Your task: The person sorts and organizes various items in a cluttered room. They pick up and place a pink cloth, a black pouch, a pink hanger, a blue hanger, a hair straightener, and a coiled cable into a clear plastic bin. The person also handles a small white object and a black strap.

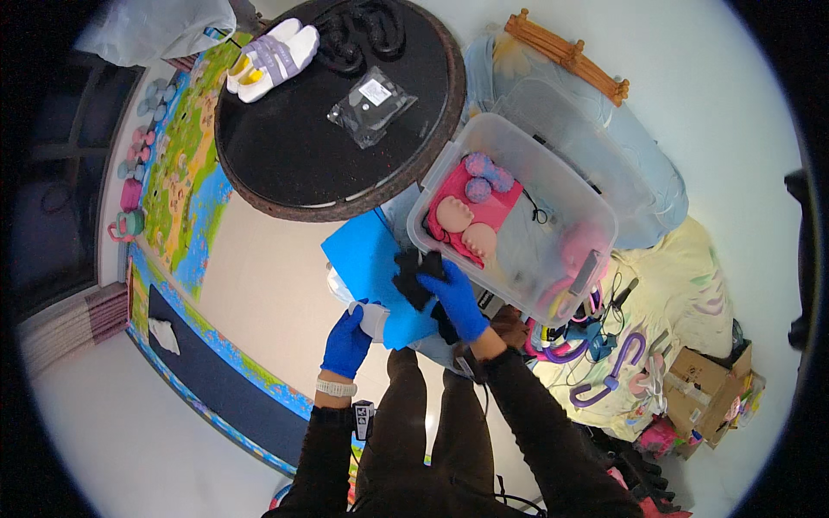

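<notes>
Patterned play mat along the left wall; round black table bearing pale shoes at its far edge. Left hand grips the blue sheet; right hand clutches black cloth beside the clear bin.

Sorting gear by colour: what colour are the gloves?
Blue, on both the left hand and right hand; head view.

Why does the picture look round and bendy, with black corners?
Head view: a fisheye lens bends straight edges near the rim and leaves the corners black. Light is even and soft. The round black table shows a faint sheen, and the clear plastic bin stays sharp.
</notes>
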The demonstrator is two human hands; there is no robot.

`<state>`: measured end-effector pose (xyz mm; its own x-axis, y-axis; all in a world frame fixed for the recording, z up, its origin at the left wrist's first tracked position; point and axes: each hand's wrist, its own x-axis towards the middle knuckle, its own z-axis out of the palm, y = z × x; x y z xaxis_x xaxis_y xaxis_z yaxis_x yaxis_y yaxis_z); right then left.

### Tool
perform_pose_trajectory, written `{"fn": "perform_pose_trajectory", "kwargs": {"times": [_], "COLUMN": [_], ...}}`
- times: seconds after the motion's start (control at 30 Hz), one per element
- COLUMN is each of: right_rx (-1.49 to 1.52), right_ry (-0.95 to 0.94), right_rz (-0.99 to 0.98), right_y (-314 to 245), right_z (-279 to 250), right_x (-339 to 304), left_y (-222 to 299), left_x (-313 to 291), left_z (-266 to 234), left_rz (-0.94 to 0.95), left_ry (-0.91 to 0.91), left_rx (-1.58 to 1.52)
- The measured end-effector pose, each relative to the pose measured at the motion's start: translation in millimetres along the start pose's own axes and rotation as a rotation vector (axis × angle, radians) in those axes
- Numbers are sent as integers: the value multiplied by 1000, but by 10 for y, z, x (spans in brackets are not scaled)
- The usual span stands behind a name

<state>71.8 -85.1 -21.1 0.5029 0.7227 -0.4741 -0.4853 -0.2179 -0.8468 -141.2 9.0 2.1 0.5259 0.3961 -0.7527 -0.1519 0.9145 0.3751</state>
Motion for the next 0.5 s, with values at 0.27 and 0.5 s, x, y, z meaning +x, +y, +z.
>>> {"fn": "perform_pose_trajectory", "kwargs": {"times": [0.27, 0.5], "right_rx": [-89, 133], "right_ry": [79, -82], "right_rz": [-242, 280], "right_y": [-364, 67], "right_z": [512, -13], "right_x": [1219, -35], "left_y": [593, 1277], "left_x": [244, 1081], "left_z": [-25, 235], "left_rz": [216, 377], "left_ry": [-46, 128], "left_rx": [217, 427]}}
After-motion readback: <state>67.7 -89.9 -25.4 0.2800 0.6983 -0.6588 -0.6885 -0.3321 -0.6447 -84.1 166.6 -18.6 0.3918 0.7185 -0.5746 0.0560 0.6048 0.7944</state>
